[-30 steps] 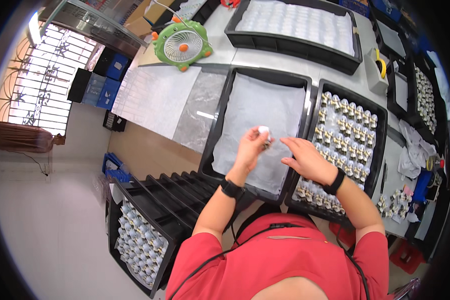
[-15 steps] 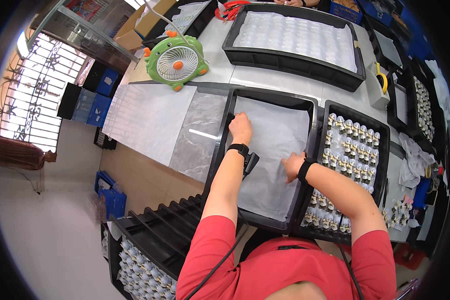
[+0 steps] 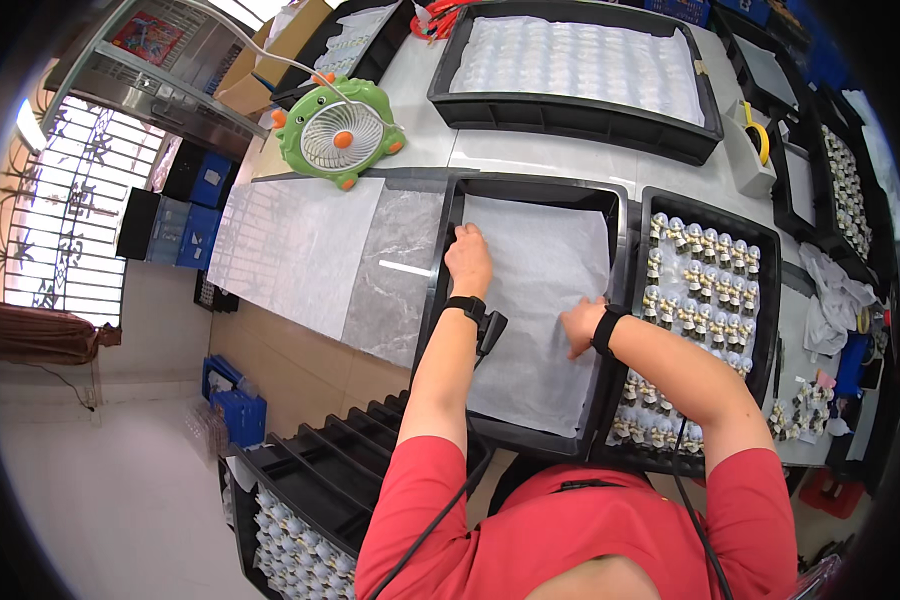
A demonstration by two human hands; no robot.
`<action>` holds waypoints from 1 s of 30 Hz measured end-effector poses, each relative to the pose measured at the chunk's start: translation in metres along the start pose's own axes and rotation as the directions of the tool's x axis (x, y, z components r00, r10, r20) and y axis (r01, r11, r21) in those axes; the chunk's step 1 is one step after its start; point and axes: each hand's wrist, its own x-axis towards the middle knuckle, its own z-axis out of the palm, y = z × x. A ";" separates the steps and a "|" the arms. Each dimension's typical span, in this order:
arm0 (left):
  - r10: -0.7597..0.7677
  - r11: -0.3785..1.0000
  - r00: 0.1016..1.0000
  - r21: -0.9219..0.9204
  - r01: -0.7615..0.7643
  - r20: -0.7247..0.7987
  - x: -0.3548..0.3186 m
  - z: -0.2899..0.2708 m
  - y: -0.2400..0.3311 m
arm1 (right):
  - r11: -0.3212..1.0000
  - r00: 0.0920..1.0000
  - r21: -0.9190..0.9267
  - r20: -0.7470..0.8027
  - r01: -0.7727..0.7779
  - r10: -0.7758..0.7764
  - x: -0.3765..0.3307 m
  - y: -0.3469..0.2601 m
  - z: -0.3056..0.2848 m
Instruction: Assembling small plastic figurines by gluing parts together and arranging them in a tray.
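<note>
A thin white sheet [image 3: 530, 380] lines the floor of a black tray [image 3: 540, 188] in front of me. At the sheet's left edge, beside the tray wall, my left hand [image 3: 469, 262] is closed with its fingers curled on the sheet; the fingertips are partly hidden. My right hand [image 3: 582, 326] rests on the sheet's right half, thumb and fingers apart and pointing down and left. Close by on the right, a second black tray [image 3: 767, 300] holds rows of small clear-domed bulbs [image 3: 705, 320] with metal and dark lower parts.
A green animal-shaped fan [image 3: 342, 138] stands at the back left. Behind the lined tray is a large black tray [image 3: 570, 112] with white wrapping over its contents. A tape dispenser [image 3: 755, 165] sits at right. Stacked black trays [image 3: 340, 455] with white bulbs stand low at left.
The whole view has shifted slightly. Both hands stay at nearly the same places on the sheet, the left hand a little nearer along the tray's left side.
</note>
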 end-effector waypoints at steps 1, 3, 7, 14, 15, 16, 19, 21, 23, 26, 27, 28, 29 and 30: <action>0.014 1.000 1.000 -0.026 -0.014 -0.001 -0.006 -0.003 0.002 | 0.997 0.996 0.008 -0.047 0.074 -0.074 -0.004 0.002 0.000; 0.016 1.000 1.000 0.001 -0.016 0.002 -0.017 -0.007 0.004 | 0.976 0.926 0.007 -0.316 0.219 -0.205 -0.026 0.006 0.003; 0.147 0.951 0.988 -0.266 -0.154 -0.046 -0.037 -0.050 0.019 | 0.712 0.558 0.240 -0.791 0.660 -0.250 -0.116 0.022 0.006; 0.640 0.360 0.766 -0.905 -0.226 0.063 -0.119 -0.163 0.094 | 0.061 0.768 0.821 -0.555 0.568 0.319 -0.241 0.061 0.142; 0.756 0.277 0.655 -0.907 -0.317 0.002 -0.128 -0.165 0.099 | -0.014 0.809 0.847 -0.503 0.532 0.305 -0.257 0.058 0.170; 0.760 0.272 0.649 -0.912 -0.308 0.008 -0.135 -0.162 0.103 | -0.086 0.845 0.865 -0.456 0.495 0.278 -0.272 0.052 0.193; 0.794 0.325 0.607 -0.868 -0.376 0.035 -0.166 -0.158 0.110 | -0.180 0.937 0.925 -0.346 0.334 -0.040 -0.296 0.030 0.253; 0.766 0.335 0.641 -0.880 -0.337 0.047 -0.192 -0.162 0.113 | -0.250 0.942 0.930 -0.309 0.270 -0.128 -0.291 0.016 0.294; 0.737 0.338 0.674 -0.894 -0.293 0.057 -0.219 -0.163 0.111 | -0.346 0.952 0.932 -0.196 0.106 -0.234 -0.265 0.010 0.349; 0.576 0.292 0.816 -0.922 -0.255 -0.044 -0.274 -0.147 0.106 | -0.593 0.983 0.804 -0.138 0.042 -0.118 -0.199 0.020 0.432; 0.508 0.305 0.860 -0.922 -0.240 -0.055 -0.297 -0.138 0.107 | -0.687 0.986 0.723 -0.152 0.065 -0.067 -0.177 0.024 0.460; 0.460 0.291 0.888 -0.945 -0.149 0.001 -0.322 -0.122 0.106 | -0.772 0.986 0.628 -0.169 0.103 -0.006 -0.151 0.035 0.484; 0.379 0.172 0.919 -0.984 0.050 0.113 -0.350 -0.108 0.105 | -0.834 0.976 0.536 -0.215 0.129 0.012 -0.115 0.044 0.502; 0.345 0.124 0.914 -0.976 0.181 0.213 -0.378 -0.098 0.098 | -0.893 0.969 0.431 -0.247 0.134 0.026 -0.087 0.043 0.517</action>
